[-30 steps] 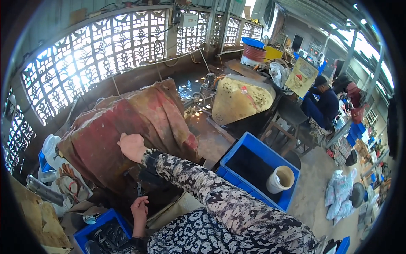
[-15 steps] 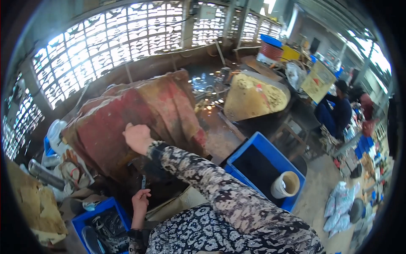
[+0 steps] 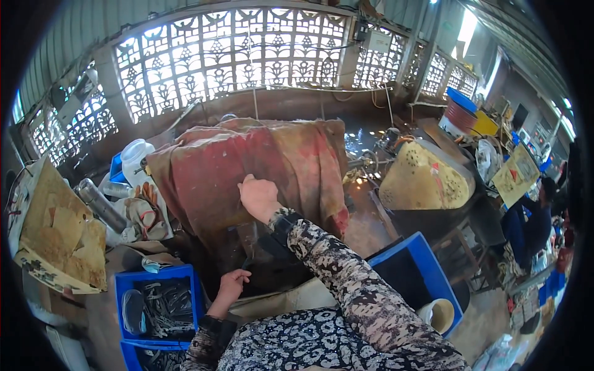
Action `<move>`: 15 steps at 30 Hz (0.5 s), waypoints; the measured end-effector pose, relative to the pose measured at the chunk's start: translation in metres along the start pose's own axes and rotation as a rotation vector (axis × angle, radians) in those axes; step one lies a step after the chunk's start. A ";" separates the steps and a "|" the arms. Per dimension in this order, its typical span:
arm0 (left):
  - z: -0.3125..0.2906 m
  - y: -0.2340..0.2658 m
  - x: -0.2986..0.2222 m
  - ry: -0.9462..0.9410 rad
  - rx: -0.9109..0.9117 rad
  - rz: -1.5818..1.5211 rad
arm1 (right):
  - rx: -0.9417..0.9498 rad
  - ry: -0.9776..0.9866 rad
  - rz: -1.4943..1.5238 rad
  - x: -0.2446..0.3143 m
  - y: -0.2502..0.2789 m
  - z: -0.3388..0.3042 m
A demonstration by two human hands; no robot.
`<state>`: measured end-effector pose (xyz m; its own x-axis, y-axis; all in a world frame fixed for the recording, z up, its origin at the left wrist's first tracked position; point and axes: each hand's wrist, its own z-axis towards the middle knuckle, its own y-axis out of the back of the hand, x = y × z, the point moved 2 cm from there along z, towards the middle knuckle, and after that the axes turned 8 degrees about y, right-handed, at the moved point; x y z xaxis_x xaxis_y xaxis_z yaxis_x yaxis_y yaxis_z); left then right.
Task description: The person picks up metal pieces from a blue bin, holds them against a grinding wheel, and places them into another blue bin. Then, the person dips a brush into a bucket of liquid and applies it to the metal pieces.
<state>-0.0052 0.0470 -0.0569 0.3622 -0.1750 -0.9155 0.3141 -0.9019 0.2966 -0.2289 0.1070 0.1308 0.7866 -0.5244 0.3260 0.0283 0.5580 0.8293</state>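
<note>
A stained red and brown cloth [image 3: 216,164] hangs in folds over a bulky shape in front of me. My right hand [image 3: 258,196], closed, is against the front of this cloth; whatever its curled fingers grip is hidden. Lower and to the left, my left hand [image 3: 232,285] pinches a thin metal piece [image 3: 247,264] that points up toward the dark space below the cloth. Beside my left forearm stands a blue bin [image 3: 198,297] with many thin dark metal pieces [image 3: 167,306] inside.
Another blue bin [image 3: 427,266] at my right holds a whitish bucket [image 3: 439,315]. A yellowish, spattered machine guard [image 3: 424,176] stands beyond it. Gloves [image 3: 147,195] and a white jug [image 3: 135,157] lie left of the cloth. One person [image 3: 532,216] sits far right.
The view has swung left, so the scene sits farther right and more of the left side shows. Both hands keep about the same places by the cloth; the left still holds the metal piece.
</note>
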 end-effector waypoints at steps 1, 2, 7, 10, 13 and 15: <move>0.002 -0.001 0.001 -0.001 0.011 0.008 | -0.005 -0.013 -0.001 -0.001 0.003 0.000; 0.006 0.000 0.000 0.001 -0.012 0.040 | 0.000 -0.015 0.004 -0.001 0.005 0.003; 0.008 -0.009 -0.006 -0.202 -0.060 0.245 | -0.190 0.087 -0.176 -0.014 -0.001 -0.005; 0.004 0.000 0.015 -0.066 -0.096 0.283 | -0.240 0.044 -0.140 -0.002 -0.022 0.002; 0.003 -0.003 0.019 -0.058 -0.033 0.181 | -0.235 -0.074 -0.056 -0.009 -0.024 0.005; 0.008 -0.005 0.025 -0.052 0.001 0.114 | -0.181 -0.127 -0.013 -0.015 -0.017 0.003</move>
<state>-0.0047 0.0439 -0.0834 0.3499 -0.2968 -0.8885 0.2725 -0.8752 0.3997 -0.2430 0.1031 0.1135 0.7019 -0.6028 0.3794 0.1573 0.6508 0.7428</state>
